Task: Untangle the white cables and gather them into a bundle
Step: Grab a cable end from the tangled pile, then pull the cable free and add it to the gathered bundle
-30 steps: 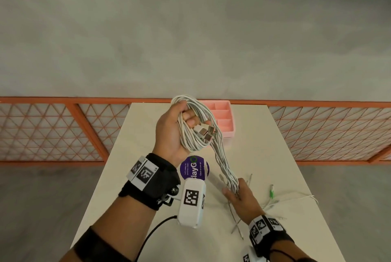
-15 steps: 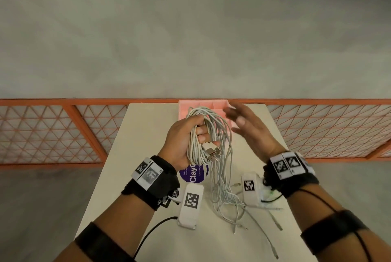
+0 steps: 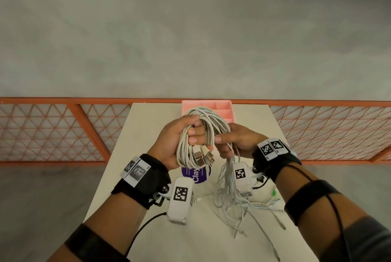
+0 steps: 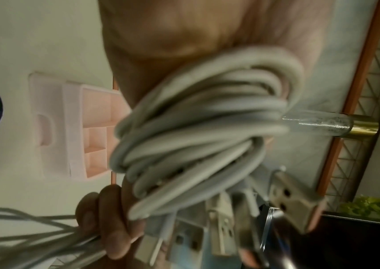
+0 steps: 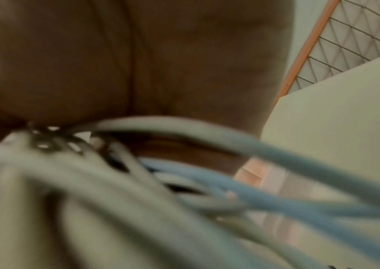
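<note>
We are holding the coil of white round plastic cables point(image 3: 203, 132) above the table, fingers of our left hand point(image 3: 179, 141) curling through its loops, with the metal USB plugs point(image 3: 203, 156) dangling just below those fingers. Our right hand point(image 3: 237, 141), touching the coil's right side, is pinching the loose tails point(image 3: 230, 189), which are trailing down onto the pale table point(image 3: 148, 134) beneath our right wrist. Winding seems to be the step underway; next we judge the tails need another lap round the coil. A pink compartment tray point(image 3: 222, 106) is sitting beyond both hands.
</note>
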The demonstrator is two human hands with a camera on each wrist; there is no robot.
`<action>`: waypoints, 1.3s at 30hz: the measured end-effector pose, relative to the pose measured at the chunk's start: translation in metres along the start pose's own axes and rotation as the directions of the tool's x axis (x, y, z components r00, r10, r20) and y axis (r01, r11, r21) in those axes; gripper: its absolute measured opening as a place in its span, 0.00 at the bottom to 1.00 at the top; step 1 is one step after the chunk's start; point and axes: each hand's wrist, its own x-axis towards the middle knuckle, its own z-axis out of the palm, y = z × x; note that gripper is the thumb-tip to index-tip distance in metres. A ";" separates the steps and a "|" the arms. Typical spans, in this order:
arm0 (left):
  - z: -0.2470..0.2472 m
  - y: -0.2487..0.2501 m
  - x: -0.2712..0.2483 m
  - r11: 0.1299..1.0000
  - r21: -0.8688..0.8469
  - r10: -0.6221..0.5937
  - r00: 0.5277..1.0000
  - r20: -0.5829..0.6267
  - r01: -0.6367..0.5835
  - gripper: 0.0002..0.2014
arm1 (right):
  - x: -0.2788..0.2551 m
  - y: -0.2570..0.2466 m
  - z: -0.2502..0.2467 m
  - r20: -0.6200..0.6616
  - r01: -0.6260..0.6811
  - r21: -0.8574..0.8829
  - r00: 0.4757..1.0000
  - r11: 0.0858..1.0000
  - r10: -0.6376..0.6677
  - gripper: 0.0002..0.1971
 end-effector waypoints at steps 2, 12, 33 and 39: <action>-0.003 0.000 0.001 1.000 -0.019 -0.002 1.000 -0.005 0.002 0.10 | -0.002 0.000 0.004 -0.063 -0.004 0.045 0.998 0.999 0.007 0.12; 0.009 0.003 0.013 0.989 0.059 0.143 0.986 -0.084 -0.138 0.11 | 0.005 0.031 0.044 -0.542 0.182 -0.283 0.780 0.942 -0.314 0.17; -0.004 -0.040 0.033 0.737 0.569 0.646 0.630 -0.432 -0.365 0.18 | 0.015 0.098 0.092 -0.601 -0.091 -0.206 0.797 0.974 -0.053 0.14; 0.000 -0.031 0.031 0.843 0.368 0.539 0.623 -0.568 -0.393 0.17 | 0.016 0.102 0.100 -0.601 -0.212 -0.457 0.790 0.864 -0.124 0.15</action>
